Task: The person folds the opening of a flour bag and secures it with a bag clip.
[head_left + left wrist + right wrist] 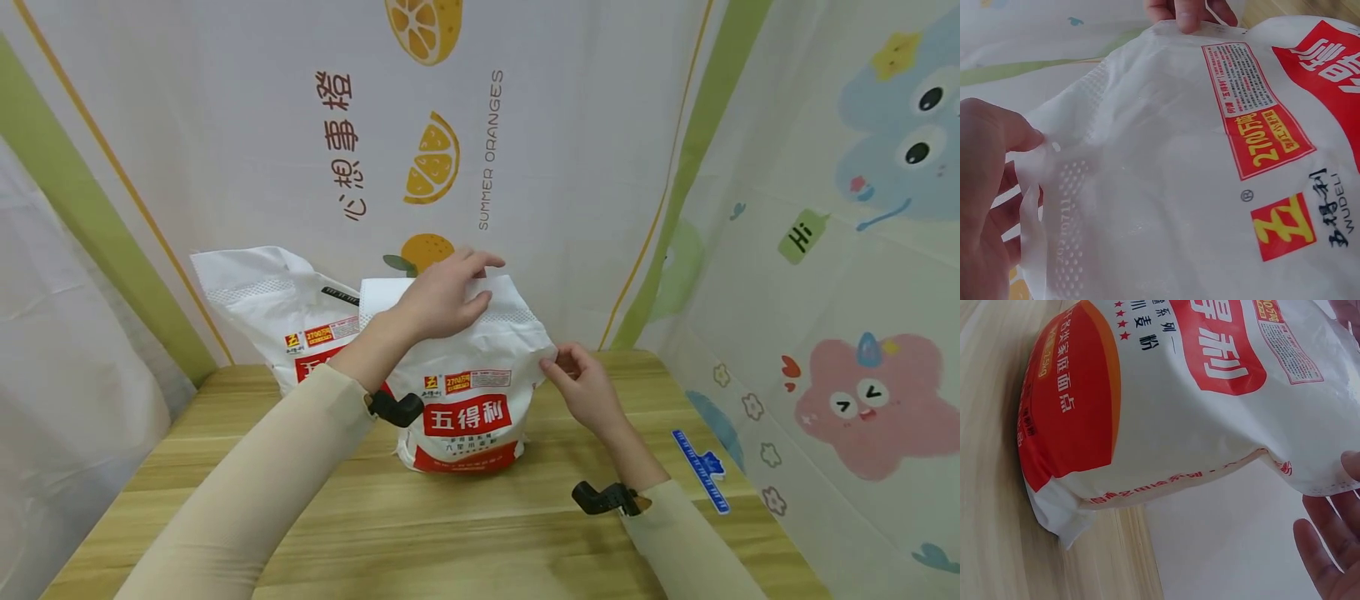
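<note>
Flour sack (468, 392), white and soft-sided, stands upright near the middle of the wooden table (450, 533), its crinkly plastic skin printed with a red label and a red band at the base. Up top the material turns to a flat strip dotted with tiny embossed bumps. The left hand (442, 296) pinches that top edge, fingers curled over the strip; the right hand (581, 387) nips the sack's right corner between thumb and fingertips.

A second sack (277, 312) of the same make leans just behind and to the left, touching the first. A blue clip (701, 469), long and flat, lies on the table well to the right of the right wrist.

From the left wrist the dimpled strip shows up close, with faint stamped digits too pale to read, and the left hand (988, 206) fills the lower left corner, thumb pressed on the film; fingers of the right hand (1188, 12) show at the upper edge, cut off. From the right wrist the sack (1166, 406) is seen from low down: a rounded, bulging bottom, a crimped seam with fine red print, and the pale wood grain beneath. Only fingertips of the right hand (1335, 556) enter there, so the pinch itself is out of sight in that view.
</note>
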The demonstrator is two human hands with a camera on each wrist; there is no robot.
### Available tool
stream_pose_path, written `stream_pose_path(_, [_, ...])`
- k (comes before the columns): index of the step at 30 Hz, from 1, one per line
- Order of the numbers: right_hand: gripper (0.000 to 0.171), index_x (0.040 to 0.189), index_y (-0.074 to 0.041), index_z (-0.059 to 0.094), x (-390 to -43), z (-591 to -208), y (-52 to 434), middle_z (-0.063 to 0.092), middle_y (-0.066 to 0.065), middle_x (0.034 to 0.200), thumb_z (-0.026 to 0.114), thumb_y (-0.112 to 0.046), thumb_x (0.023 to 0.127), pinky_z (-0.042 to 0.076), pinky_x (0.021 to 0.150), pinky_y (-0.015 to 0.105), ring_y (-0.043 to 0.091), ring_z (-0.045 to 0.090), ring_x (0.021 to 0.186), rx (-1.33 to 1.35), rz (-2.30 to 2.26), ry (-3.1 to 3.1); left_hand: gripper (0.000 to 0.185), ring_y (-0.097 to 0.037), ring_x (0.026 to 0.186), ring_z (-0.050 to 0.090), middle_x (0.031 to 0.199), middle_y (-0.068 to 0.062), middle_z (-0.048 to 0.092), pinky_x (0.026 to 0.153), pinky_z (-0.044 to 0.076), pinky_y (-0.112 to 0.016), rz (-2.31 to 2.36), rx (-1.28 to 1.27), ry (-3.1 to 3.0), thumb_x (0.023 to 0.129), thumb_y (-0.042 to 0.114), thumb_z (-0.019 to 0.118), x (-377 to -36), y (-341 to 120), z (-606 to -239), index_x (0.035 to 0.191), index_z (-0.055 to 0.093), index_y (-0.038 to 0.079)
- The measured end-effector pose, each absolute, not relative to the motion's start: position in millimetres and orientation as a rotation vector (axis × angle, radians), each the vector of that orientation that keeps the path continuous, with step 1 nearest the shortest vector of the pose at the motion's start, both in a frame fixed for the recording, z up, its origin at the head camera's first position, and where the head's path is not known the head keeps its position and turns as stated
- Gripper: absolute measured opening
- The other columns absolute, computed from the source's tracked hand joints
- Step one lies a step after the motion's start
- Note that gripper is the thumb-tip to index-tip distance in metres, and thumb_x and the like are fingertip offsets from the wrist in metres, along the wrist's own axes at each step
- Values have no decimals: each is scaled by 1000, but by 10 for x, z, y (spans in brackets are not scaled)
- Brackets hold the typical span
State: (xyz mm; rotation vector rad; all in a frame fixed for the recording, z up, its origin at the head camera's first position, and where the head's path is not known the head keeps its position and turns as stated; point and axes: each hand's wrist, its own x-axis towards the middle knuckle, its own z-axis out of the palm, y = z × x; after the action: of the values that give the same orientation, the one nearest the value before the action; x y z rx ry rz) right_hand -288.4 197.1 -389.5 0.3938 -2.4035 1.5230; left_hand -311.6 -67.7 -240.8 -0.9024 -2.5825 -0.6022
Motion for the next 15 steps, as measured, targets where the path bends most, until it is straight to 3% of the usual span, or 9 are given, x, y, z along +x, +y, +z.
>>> stream_pose_path(8, [20,115,-1,74,-2917,-3911,1958,76,18,106,76,-19,105,55,80,21,16,67,93,361,1491,-2343,37,-29,107,65,123,-11,67,101,58,-44,-585,-998,-2512,110,6,59,-3095,-677,-2327,146,67,12])
stream_pose_path(15, [14,104,-2,73,-2894,-3916,1941,76,17,97,80,-14,102,54,73,19,12,66,83,378,1421,-2307,32,-26,108,64,119,-8,67,100,58,-41,-603,-1002,-2479,110,5,59,-3071,-678,-2317,139,71,13])
